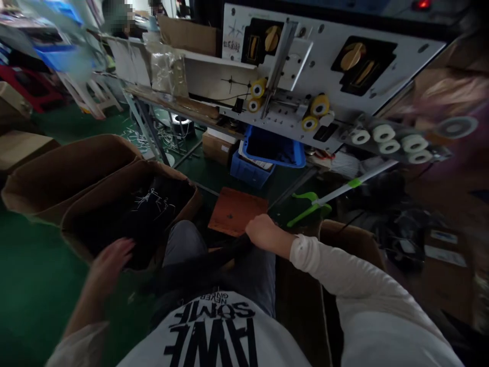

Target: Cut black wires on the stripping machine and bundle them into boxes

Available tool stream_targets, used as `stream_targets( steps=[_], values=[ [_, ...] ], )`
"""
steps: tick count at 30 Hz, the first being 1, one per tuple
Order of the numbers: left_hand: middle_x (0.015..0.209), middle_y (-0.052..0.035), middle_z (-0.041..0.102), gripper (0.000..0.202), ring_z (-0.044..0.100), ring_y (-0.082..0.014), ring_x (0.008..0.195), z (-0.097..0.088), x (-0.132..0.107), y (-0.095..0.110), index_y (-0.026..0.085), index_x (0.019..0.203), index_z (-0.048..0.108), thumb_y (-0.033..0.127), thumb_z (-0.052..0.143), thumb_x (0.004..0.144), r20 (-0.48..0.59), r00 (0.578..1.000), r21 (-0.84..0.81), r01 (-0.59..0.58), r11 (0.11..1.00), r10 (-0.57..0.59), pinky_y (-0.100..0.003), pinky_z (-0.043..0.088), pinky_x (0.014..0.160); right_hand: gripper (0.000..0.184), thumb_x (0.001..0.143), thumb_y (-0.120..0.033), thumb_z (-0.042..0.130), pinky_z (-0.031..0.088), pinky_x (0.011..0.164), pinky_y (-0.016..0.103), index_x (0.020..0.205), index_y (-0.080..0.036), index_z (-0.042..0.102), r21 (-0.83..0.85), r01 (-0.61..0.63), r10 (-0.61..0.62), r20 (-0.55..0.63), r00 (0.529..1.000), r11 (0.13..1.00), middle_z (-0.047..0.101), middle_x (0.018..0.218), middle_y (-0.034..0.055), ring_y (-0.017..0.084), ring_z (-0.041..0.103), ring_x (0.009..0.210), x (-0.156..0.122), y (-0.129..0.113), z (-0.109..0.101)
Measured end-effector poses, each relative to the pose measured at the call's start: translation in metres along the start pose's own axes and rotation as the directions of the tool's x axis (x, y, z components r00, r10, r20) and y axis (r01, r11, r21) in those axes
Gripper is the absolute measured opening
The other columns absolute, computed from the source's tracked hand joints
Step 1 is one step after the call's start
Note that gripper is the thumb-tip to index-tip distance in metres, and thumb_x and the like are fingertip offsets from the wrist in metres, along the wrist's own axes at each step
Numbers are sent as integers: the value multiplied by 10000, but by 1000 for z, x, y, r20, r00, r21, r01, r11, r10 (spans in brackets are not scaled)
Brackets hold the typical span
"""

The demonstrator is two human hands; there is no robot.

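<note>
Head, right hand [264,233] gripping cord [221,259], left hand [110,261] open

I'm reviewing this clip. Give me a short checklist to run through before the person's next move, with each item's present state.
1. Left hand free: ok, open above the cardboard box, holding nothing visible.
2. Right hand secure on the black bundle: ok, closed on it across the lap.
3. Contents of the box identified: cannot tell what the black material is; white wires lie on it.
4. Green-and-white long-handled tool away from the hands: ok, beyond the right hand.
5. Yellow rollers stopped: cannot tell from this picture.
</note>
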State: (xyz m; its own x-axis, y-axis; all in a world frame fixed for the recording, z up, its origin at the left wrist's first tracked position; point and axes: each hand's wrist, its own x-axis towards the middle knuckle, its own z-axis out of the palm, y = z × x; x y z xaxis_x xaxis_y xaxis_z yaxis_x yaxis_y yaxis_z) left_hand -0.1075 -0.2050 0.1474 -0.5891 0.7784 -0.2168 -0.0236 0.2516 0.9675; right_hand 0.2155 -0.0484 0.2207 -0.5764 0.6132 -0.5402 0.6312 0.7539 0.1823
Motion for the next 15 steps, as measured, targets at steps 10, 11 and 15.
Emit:
stream_targets(
  steps=[10, 11, 15],
  values=[
    [1169, -129, 606, 696, 555, -266, 1095, 229, -15, 14, 150, 1192, 499, 293, 774, 568, 778, 554, -30, -440, 898, 297, -381, 429, 927, 83, 723, -95, 611, 491, 638, 405, 711, -110, 692, -69, -46, 46, 2, 999, 997, 707, 751, 134, 290, 672, 745, 14, -27, -35],
    [1128, -122, 622, 600, 566, -262, 1066, 234, -18, 10, 151, 1132, 528, 268, 755, 590, 740, 606, -16, -418, 908, 292, -369, 445, 889, 93, 730, -86, 602, 492, 650, 405, 718, -110, 691, -57, -37, 35, -35, 999, 998, 707, 760, 132, 280, 670, 746, 14, -26, -35],
    [759, -58, 649, 238, 605, -188, 756, 233, -20, 1, 138, 846, 585, 268, 686, 674, 711, 676, 32, -307, 951, 194, -267, 458, 639, 148, 737, -101, 618, 419, 882, 527, 866, -96, 689, -31, 0, -8, -242, 970, 1000, 697, 894, 161, 305, 623, 942, 8, -12, -39]
  ],
)
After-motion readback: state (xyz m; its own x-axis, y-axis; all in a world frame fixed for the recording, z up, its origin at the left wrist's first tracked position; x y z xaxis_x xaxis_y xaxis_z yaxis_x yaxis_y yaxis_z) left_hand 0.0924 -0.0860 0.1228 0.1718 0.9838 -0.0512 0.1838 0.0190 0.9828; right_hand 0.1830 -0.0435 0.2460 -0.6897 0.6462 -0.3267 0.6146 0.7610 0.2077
